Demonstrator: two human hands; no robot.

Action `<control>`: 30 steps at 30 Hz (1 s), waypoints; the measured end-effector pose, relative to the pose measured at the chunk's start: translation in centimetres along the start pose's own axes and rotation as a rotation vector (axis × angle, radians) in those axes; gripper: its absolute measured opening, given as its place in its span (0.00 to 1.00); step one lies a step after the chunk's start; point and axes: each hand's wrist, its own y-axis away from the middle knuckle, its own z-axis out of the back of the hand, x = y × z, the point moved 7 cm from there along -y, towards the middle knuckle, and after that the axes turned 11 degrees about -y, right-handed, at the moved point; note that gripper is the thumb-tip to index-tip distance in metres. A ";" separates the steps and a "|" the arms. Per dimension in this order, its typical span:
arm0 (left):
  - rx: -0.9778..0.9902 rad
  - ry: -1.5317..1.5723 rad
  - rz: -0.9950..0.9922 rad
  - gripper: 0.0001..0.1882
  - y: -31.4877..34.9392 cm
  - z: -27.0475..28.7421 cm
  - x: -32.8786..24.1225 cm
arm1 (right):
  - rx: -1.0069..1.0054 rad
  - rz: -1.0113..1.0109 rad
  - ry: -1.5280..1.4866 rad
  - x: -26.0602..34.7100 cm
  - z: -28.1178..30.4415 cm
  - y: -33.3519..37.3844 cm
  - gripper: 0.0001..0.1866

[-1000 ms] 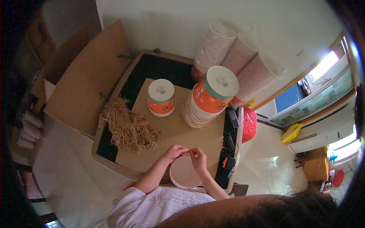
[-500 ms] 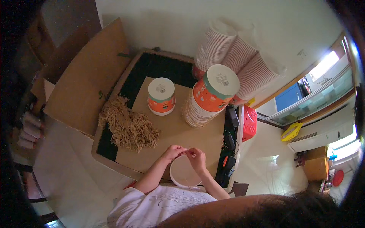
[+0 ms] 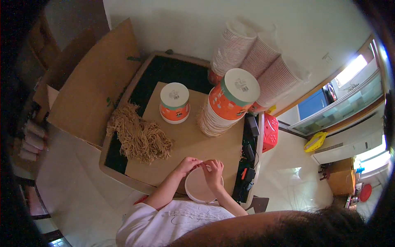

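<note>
Close to my body stands a white-rimmed paper bucket (image 3: 200, 187), its round opening facing up. At its far rim my left hand (image 3: 188, 165) and my right hand (image 3: 212, 173) meet with fingertips pinched together. Whatever small thing lies between the fingers is too fine to make out. My right hand and wrist cover part of the bucket's opening. Left of the hands lies a loose heap of tan paper twine (image 3: 138, 133). Beyond them an orange and green paper bucket (image 3: 175, 103) stands upside down on the cardboard sheet (image 3: 185, 142).
A tall upside-down stack of buckets (image 3: 232, 99) with twine round its lower part stands right of centre. Behind it, wrapped bucket stacks (image 3: 267, 76) lean by the wall. Black adapters (image 3: 249, 153) line the table's right edge; a red plastic stool (image 3: 270, 132) is beyond. Cardboard (image 3: 96, 82) stands left.
The near bucket has shifted very slightly to the right. My right fingers have moved a little, still pinched beside the left ones. The rest looks the same.
</note>
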 end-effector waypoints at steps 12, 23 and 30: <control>-0.006 0.023 -0.024 0.06 -0.5 0.7 1.2 | 0.063 0.073 0.036 1.4 0.5 0.1 0.06; -0.092 -0.240 -0.233 0.05 0.2 0.4 -1.2 | 0.154 -0.070 -0.062 0.0 0.2 0.4 0.08; -0.090 -0.221 -0.216 0.06 -0.6 1.0 0.2 | 0.295 -0.502 -0.441 -5.5 -0.8 -0.5 0.08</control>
